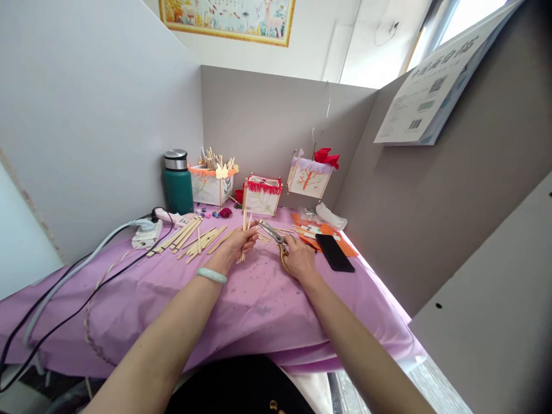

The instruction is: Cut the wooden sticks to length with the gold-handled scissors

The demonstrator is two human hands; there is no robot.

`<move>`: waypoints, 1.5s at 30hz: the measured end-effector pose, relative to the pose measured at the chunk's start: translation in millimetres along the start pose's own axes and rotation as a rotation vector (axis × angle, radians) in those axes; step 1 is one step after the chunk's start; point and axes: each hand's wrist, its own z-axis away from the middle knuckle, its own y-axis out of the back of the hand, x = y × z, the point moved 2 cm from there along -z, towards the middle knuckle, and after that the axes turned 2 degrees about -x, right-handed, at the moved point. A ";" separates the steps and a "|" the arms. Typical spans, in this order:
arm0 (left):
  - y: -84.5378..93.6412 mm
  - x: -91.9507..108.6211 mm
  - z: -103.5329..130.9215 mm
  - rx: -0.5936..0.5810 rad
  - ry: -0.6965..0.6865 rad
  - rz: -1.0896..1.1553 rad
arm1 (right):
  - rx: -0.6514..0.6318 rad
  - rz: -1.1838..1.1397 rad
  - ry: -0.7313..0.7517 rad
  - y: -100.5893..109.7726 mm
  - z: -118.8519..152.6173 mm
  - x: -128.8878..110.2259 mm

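My left hand (240, 244), with a pale green bangle on its wrist, is closed around a few thin wooden sticks (245, 221) that stand nearly upright. In my right hand (297, 257) is a pair of scissors (272, 232); the blades point up and left toward the sticks. Whether the blades touch a stick I cannot tell. More flat wooden sticks (185, 234) lie loosely piled on the table left of my left hand. Small scraps (264, 237) lie on the cloth near the scissors.
A purple cloth (254, 305) covers the table. A green bottle (178, 184), decorated paper boxes (263, 198) and a hanging box with a red flower (311, 177) are at the back. A black phone (334, 253) lies on the right; a power strip (146, 234) with cables on the left. Partitions surround the table.
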 end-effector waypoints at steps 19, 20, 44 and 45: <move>0.5 2.5 6.3 0.024 0.025 -0.013 | -0.039 -0.008 0.005 -4.2 -3.2 3.1; 0.3 2.6 6.2 0.025 0.027 -0.018 | -0.040 -0.004 -0.002 -4.8 -3.2 3.2; 0.0 30.0 -4.3 0.548 -0.330 -1.082 | -0.027 -0.080 -0.094 -7.3 -5.3 9.5; -7.3 22.8 -9.5 0.467 -0.224 -0.960 | -0.021 -0.087 -0.097 -6.6 -5.3 10.1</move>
